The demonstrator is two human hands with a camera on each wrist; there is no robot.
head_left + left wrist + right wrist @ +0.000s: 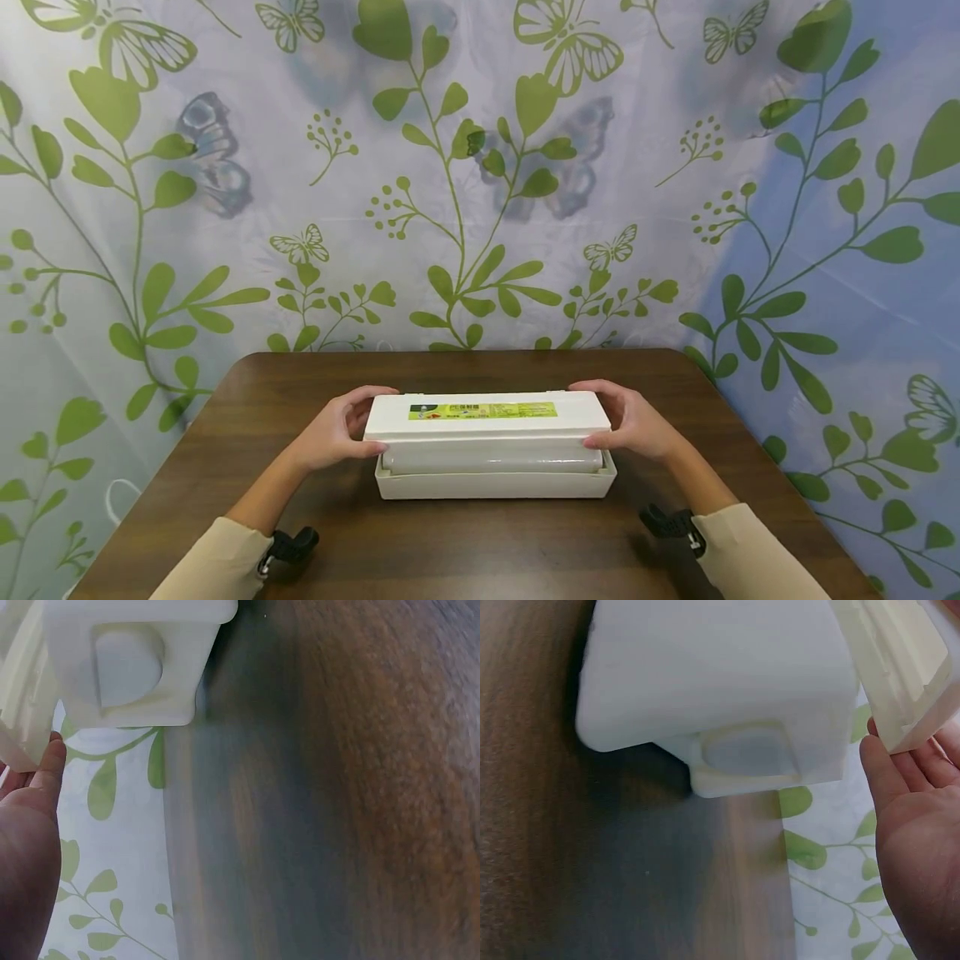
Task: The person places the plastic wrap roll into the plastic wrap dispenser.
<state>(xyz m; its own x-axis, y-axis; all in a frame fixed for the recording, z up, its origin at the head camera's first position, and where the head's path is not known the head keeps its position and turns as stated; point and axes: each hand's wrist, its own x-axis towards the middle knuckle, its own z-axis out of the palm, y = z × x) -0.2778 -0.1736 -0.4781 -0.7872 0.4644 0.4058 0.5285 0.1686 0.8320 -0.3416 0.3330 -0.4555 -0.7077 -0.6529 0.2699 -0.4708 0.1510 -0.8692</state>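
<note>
A long white cling film box [495,487] lies crosswise on the table, its lid [480,429] raised off the front of the base. Under the lid shows a shiny pale roll of film [491,461]. My left hand [337,427] grips the lid's left end, thumb at the front edge and fingers behind. At the opposite end my right hand [636,427] holds the lid in the same way. Both wrist views show fingertips at the lid's edge, with the box's end wall [180,667] beside them. A green and yellow label [482,411] is on top of the lid.
The brown wooden table [480,550] has rounded far corners. Behind it hangs a pale curtain [480,250] printed with green leaves and butterflies. Black bands [291,547] sit on both wrists, below beige sleeves [217,562].
</note>
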